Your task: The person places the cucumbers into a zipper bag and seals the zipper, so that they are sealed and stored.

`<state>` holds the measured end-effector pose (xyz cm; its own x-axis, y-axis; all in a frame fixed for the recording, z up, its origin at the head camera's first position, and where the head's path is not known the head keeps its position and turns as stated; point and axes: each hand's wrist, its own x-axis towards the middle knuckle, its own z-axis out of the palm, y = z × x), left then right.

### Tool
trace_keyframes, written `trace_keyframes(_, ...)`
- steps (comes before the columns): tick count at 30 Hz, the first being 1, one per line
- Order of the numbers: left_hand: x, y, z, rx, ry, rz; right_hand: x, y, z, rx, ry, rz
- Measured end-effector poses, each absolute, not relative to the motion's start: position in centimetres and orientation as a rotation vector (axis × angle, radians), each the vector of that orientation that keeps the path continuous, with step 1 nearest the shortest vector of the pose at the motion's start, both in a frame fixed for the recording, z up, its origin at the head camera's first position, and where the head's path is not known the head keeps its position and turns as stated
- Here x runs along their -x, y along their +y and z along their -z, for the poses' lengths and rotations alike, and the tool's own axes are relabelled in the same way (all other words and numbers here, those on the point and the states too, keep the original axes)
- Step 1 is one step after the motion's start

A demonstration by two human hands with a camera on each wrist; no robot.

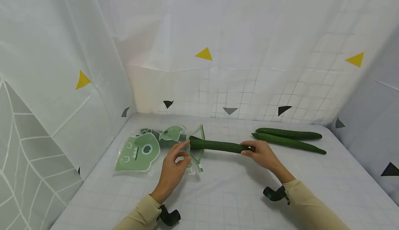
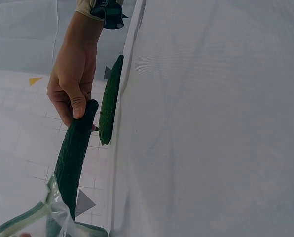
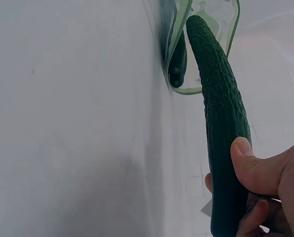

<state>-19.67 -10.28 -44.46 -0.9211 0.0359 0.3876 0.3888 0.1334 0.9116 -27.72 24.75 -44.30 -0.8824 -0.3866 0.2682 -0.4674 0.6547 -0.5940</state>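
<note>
My right hand (image 1: 260, 153) grips one end of a dark green cucumber (image 1: 218, 146), its thumb along the side in the right wrist view. The cucumber's other end is in the mouth of a clear zip bag (image 1: 137, 153) printed with a green one-eyed monster. My left hand (image 1: 174, 167) holds the near edge of the bag's mouth between thumb and fingers; its exact hold is partly hidden. Another cucumber (image 3: 178, 64) lies inside the bag, seen through its opening in the right wrist view.
Two more cucumbers (image 1: 288, 133) lie side by side at the back right of the white-covered table (image 1: 224, 195). White cloth walls (image 1: 237, 22) with yellow and black triangles stand at the back and sides. A small black camera sits on each wrist.
</note>
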Motion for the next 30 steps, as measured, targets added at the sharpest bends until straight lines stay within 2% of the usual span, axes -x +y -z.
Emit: trace_keyframes(30,19.6,-10.3,44.4,0.409,-2.132,1.872,28.0,16.5,45.2,-0.787,-2.748,-1.162)
